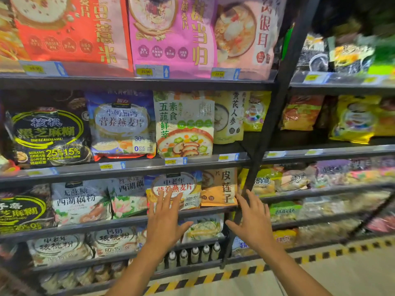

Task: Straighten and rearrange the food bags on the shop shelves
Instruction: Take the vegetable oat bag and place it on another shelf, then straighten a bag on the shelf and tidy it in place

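Food bags stand in rows on dark metal shelves (136, 83). My left hand (165, 218) reaches with straight spread fingers to a blue and yellow oatmeal bag (188, 189) on the third shelf; its fingertips lie over the bag's lower front. My right hand (252, 218) is also flat and spread, in front of the black upright post (275, 116), its fingertips just right of an orange bag (220, 189). Neither hand holds anything.
Above are a green vegetable bag (184, 124), a blue oatmeal bag (121, 122) and a black sesame bag (49, 135). Large red (70, 28) and pink bags (171, 33) fill the top shelf. Small bottles (194, 254) stand low down. Yellow-black floor tape (235, 272) runs along the shelf base.
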### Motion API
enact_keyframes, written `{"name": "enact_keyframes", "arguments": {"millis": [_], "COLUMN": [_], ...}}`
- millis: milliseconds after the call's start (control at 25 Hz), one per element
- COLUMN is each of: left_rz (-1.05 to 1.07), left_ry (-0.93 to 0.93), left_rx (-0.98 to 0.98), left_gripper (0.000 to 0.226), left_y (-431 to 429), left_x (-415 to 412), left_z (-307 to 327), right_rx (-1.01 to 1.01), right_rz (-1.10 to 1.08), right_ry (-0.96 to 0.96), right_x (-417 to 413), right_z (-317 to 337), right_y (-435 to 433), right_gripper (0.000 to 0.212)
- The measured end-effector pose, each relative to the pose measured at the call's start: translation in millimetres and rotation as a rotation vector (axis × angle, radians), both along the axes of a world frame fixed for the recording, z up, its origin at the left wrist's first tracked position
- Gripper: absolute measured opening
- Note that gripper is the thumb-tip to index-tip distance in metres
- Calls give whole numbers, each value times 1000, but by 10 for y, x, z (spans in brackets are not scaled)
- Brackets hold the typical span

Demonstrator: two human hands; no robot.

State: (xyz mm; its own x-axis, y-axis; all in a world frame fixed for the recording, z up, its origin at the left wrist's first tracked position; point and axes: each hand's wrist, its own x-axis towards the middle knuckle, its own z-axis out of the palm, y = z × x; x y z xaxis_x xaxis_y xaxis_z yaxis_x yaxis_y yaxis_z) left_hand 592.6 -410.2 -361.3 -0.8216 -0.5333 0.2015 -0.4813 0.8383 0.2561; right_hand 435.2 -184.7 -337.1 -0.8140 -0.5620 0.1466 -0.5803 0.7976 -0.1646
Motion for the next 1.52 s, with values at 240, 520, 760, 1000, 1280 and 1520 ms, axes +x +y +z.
{"name": "enact_keyframes", "arguments": {"millis": [240, 520, 760, 1000, 1280, 1520], "left_rz": [-57, -204, -324, -423, -462, -495], "left_ry": [10, 15, 72, 139, 151, 130], "left_rx": [-20, -37, -22, 38, 98, 215], "left_gripper": [96, 96, 94, 92, 94, 96], "left_y": [270, 710, 1529, 2723, 3487, 3765], "left_x": [-311, -1071, -2210, -3607, -4949, -5995], "left_z": [-15, 85, 258, 523, 748, 781], "right_rx": [-7, -66, -110, -111, -148, -206], "right_rz": [-52, -142, -194, -251, -325, -351], "right_ry": [-25, -4, 25, 89, 136, 120], "right_x": [-160, -710, -1619, -2784, -3929, -4902], "right_z": [0, 21, 74, 309, 516, 548], "right_y": [339, 835, 1617, 2817, 3690, 3956], "right_gripper": [93, 89, 91, 88, 87, 88]}}
